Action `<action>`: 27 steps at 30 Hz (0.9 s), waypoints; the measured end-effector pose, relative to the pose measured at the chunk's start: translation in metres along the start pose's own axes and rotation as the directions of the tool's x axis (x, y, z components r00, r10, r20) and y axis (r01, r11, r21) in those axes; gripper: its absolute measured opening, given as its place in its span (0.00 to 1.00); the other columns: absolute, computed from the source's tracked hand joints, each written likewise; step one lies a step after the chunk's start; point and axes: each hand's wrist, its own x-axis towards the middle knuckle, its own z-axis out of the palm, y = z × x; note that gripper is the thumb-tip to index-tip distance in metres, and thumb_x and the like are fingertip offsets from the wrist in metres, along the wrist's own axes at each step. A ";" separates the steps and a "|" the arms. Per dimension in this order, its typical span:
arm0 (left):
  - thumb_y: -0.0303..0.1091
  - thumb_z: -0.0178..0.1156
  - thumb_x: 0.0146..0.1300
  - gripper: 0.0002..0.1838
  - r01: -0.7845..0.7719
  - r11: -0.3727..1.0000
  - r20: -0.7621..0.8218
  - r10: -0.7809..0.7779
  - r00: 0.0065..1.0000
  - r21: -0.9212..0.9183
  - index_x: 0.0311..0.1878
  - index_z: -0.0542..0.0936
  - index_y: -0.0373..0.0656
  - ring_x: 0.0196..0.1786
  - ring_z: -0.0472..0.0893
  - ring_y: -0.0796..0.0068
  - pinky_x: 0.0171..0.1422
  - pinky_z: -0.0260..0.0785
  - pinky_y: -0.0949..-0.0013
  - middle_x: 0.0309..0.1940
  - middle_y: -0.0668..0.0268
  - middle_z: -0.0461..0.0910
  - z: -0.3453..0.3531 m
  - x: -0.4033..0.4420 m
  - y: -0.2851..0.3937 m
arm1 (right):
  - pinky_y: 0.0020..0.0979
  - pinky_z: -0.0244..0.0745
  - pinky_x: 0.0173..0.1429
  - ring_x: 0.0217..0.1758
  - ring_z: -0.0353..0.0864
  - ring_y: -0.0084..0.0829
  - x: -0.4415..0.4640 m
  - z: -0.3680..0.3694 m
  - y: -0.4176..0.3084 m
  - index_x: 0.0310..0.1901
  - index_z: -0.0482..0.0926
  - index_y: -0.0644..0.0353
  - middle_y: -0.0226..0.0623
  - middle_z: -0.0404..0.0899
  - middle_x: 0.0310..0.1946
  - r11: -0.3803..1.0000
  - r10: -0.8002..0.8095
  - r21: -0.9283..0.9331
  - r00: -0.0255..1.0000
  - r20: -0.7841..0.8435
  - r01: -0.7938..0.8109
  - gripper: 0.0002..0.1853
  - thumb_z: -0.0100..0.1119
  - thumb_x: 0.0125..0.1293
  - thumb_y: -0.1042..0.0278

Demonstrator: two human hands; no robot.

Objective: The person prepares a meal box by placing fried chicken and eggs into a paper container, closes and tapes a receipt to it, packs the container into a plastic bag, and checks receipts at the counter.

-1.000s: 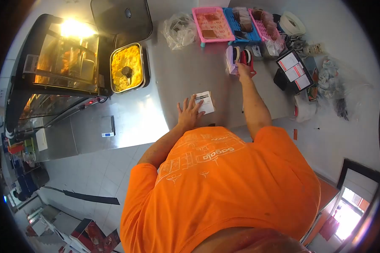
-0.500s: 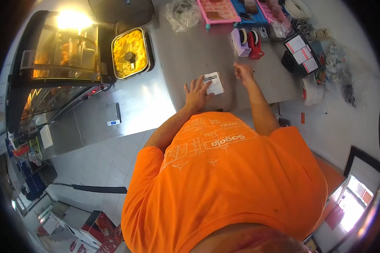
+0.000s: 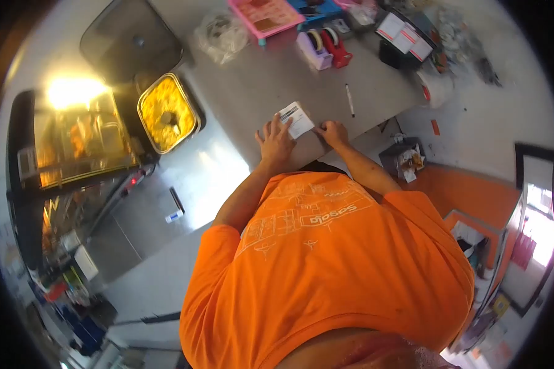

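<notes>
A small white note pad (image 3: 300, 122) with dark print along its upper left part lies on the grey worktop (image 3: 258, 92). My left hand (image 3: 277, 146) rests at its left edge, fingers spread, with fingertips on the paper. At the pad's lower right corner is my right hand (image 3: 334, 133), its fingers curled in and a fingertip reaching the corner. Whether a sheet is pinched there is too small to see. A white pen with dark ends (image 3: 349, 100) lies on the worktop above my right hand, apart from it.
Tape dispensers, one lilac (image 3: 314, 51) and one red (image 3: 337, 50), stand toward the back beside a pink tray (image 3: 268, 17). A black stand with printed cards (image 3: 406, 38) is at right. Left are a metal pan of yellow food (image 3: 167, 114) and a lit display case (image 3: 83, 135).
My right hand has moved down and left to the pad's corner, away from the pen. My left hand stays on the pad. The whole view has shifted and turned.
</notes>
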 end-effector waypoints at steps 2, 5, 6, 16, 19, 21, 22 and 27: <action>0.57 0.75 0.47 0.49 0.017 1.000 0.069 -0.018 0.997 0.019 0.74 0.67 0.63 0.79 0.51 0.46 0.74 0.43 0.26 0.79 0.61 0.54 -0.023 0.002 0.014 | 0.43 0.79 0.40 0.35 0.85 0.49 0.002 -0.025 -0.009 0.33 0.85 0.60 0.43 0.86 0.29 0.997 0.065 -0.040 0.998 0.000 -0.065 0.24 0.67 0.62 0.42; 0.58 0.77 0.43 0.51 -0.038 0.999 -0.010 0.038 0.999 0.023 0.73 0.67 0.61 0.79 0.48 0.42 0.75 0.40 0.25 0.77 0.57 0.54 -0.022 0.016 0.028 | 0.41 0.80 0.43 0.38 0.86 0.46 0.005 -0.050 -0.018 0.39 0.85 0.61 0.44 0.87 0.34 0.998 0.064 0.010 0.998 0.029 -0.065 0.20 0.67 0.63 0.49; 0.58 0.78 0.42 0.51 -0.061 0.998 -0.070 0.063 0.996 0.020 0.73 0.67 0.61 0.79 0.48 0.41 0.75 0.39 0.25 0.77 0.55 0.54 -0.015 0.023 0.031 | 0.40 0.79 0.42 0.37 0.86 0.44 0.005 -0.048 -0.007 0.39 0.85 0.62 0.44 0.87 0.33 0.992 0.047 0.118 0.999 -0.012 -0.045 0.18 0.67 0.64 0.52; 0.57 0.74 0.48 0.49 0.327 0.941 -0.139 -0.314 0.939 0.083 0.74 0.61 0.66 0.73 0.59 0.43 0.65 0.63 0.33 0.75 0.54 0.56 0.036 0.112 0.087 | 0.38 0.78 0.43 0.36 0.85 0.43 0.051 -0.167 0.190 0.40 0.84 0.62 0.46 0.85 0.31 0.860 0.373 0.507 0.751 -0.544 -0.060 0.12 0.64 0.65 0.61; 0.63 0.73 0.47 0.49 0.415 0.910 -0.143 -0.410 0.901 0.007 0.73 0.63 0.63 0.74 0.57 0.42 0.68 0.57 0.32 0.75 0.53 0.55 0.036 0.128 0.107 | 0.42 0.78 0.48 0.39 0.86 0.43 0.070 -0.232 0.298 0.42 0.85 0.59 0.46 0.86 0.34 0.870 0.492 0.405 0.521 -0.697 -0.281 0.12 0.61 0.68 0.59; 0.67 0.71 0.47 0.53 0.402 0.911 -0.188 -0.380 0.906 0.096 0.75 0.61 0.62 0.76 0.52 0.42 0.69 0.50 0.27 0.76 0.53 0.53 0.045 0.130 0.110 | 0.46 0.75 0.58 0.52 0.82 0.48 0.070 -0.282 0.355 0.50 0.84 0.54 0.46 0.85 0.47 0.833 0.496 0.241 0.479 -0.724 -0.497 0.15 0.58 0.69 0.56; 0.68 0.70 0.47 0.54 0.411 0.901 -0.221 -0.377 0.900 0.140 0.76 0.60 0.61 0.77 0.51 0.42 0.69 0.48 0.26 0.76 0.53 0.52 0.044 0.129 0.116 | 0.48 0.72 0.62 0.59 0.77 0.50 0.079 -0.289 0.397 0.54 0.82 0.49 0.45 0.80 0.55 0.757 0.576 0.272 0.410 -0.707 -0.594 0.16 0.56 0.70 0.54; 0.71 0.68 0.50 0.56 0.452 0.872 -0.350 -0.371 0.860 0.187 0.78 0.56 0.59 0.79 0.46 0.43 0.71 0.41 0.24 0.77 0.54 0.50 0.047 0.124 0.154 | 0.61 0.59 0.73 0.76 0.57 0.56 0.114 -0.339 0.499 0.64 0.77 0.37 0.39 0.61 0.74 0.537 0.817 0.369 0.357 -0.453 -0.759 0.22 0.51 0.71 0.49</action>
